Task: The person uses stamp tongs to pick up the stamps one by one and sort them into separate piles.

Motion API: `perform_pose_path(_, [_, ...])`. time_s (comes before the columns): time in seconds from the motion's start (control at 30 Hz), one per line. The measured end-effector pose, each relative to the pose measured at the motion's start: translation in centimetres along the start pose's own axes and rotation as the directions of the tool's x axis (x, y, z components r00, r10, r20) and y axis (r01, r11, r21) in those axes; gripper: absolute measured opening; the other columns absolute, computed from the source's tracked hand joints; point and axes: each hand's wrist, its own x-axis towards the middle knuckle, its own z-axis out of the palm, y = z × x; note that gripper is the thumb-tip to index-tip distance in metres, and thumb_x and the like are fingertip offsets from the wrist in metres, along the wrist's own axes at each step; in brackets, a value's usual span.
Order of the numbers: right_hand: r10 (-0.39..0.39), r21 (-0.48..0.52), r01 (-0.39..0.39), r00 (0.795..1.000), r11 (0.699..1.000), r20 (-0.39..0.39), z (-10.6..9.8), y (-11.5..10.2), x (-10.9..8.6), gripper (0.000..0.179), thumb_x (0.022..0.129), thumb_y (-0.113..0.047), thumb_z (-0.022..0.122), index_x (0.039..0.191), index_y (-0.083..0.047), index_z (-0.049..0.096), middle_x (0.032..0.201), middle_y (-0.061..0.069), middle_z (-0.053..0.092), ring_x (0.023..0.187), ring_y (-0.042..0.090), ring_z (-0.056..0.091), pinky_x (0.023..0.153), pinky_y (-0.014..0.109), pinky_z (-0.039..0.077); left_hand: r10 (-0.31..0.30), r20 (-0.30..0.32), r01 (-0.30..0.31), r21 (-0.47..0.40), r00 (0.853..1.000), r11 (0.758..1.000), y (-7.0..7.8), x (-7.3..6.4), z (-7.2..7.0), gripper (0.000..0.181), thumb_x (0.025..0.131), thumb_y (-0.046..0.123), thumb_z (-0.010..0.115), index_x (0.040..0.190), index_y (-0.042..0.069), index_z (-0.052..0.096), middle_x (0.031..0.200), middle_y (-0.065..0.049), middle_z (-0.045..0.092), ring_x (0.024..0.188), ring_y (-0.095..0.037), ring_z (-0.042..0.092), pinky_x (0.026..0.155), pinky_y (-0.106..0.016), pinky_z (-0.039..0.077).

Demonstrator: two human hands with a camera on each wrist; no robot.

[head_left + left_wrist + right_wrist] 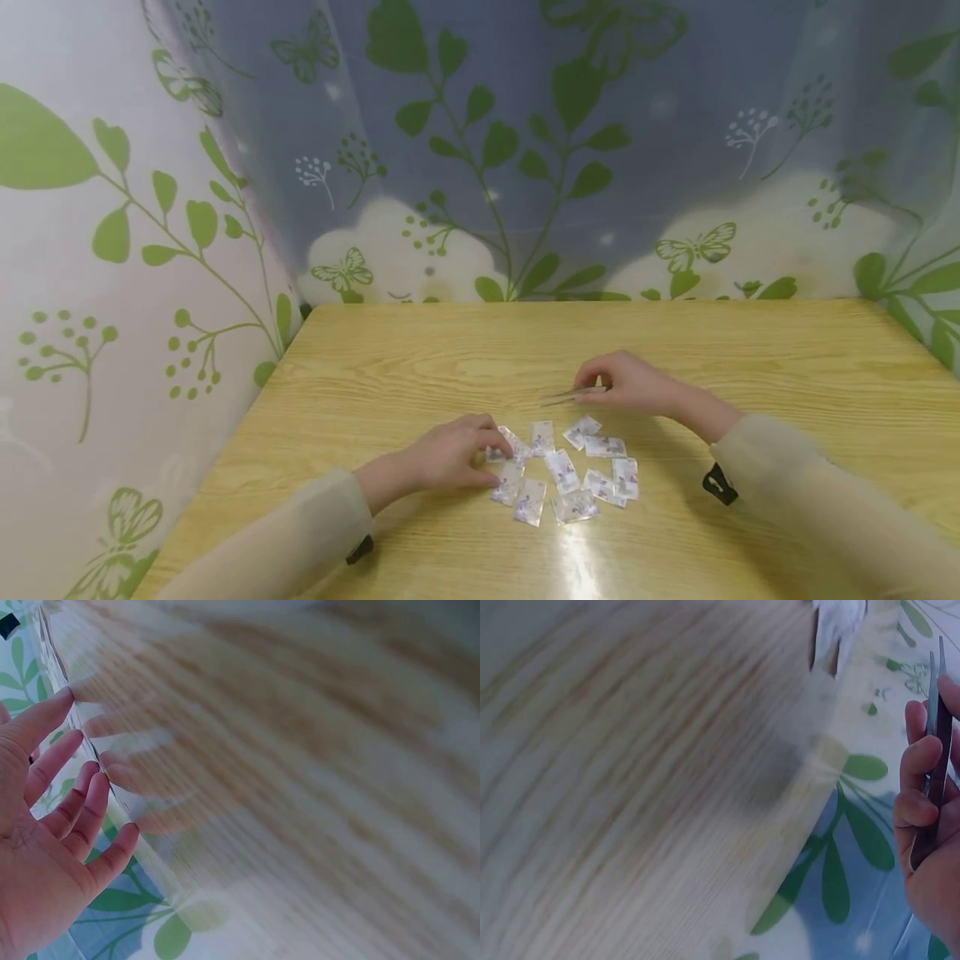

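right hand (632, 385) grips tweezers (943, 742); left hand (454, 454), fingers loosely spread, is at packets (562, 472), their print illegible.

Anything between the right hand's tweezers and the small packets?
Nothing visible: in the head view, only tabletop shows between the tweezers and the nearest packets. The left hand does partly cover those at the cluster's left edge.

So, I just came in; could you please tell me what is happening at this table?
A person is working over small printed pieces spread in a loose cluster on the wooden table. The right hand holds metal tweezers beyond the cluster, their tips apart with nothing between them. The left hand is at the cluster's left side, its fingers over the pieces there.
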Motion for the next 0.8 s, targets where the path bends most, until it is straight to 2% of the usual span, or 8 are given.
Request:
perform_pose_path(0.37, [-0.043,-0.107,0.056,0.991,0.993,0.124,2.5,-1.0,2.4,0.006,0.09,-0.026,0.071,0.088,-0.02,0.072,0.081,-0.015,0.065,0.072,0.004,0.058,0.068,0.027,0.049,-0.003,0.003,0.003,0.002,1.0,1.0,-0.1,0.1,0.1,0.034,0.084,0.032,0.076,0.115,0.022,0.069,0.104,0.008,0.055,0.088,-0.006,0.051,0.077,-0.023,0.045])
perform_pose_path(0.5, [-0.036,-0.135,0.055,0.989,0.989,0.141,3.2,-1.2,2.9,0.005,0.089,-0.026,0.071,0.087,-0.021,0.072,0.081,-0.016,0.064,0.072,0.003,0.057,0.067,0.027,0.049,-0.002,0.0,0.002,0.005,1.0,1.0,-0.1,0.2,0.1,0.034,0.084,0.032,0.076,0.115,0.022,0.069,0.106,0.008,0.056,0.089,-0.006,0.051,0.078,-0.023,0.045])
perform_pose_path(0.8, [-0.037,-0.125,0.057,0.987,0.991,0.159,3.3,-2.1,2.9,0.005,0.089,-0.022,0.071,0.087,-0.018,0.071,0.079,-0.014,0.063,0.07,0.003,0.056,0.066,0.026,0.048,-0.011,-0.004,0.011,0.009,1.0,1.0,0.0,0.1,0.1,0.033,0.083,0.031,0.076,0.115,0.023,0.069,0.106,0.008,0.056,0.089,-0.007,0.051,0.077,-0.023,0.045])
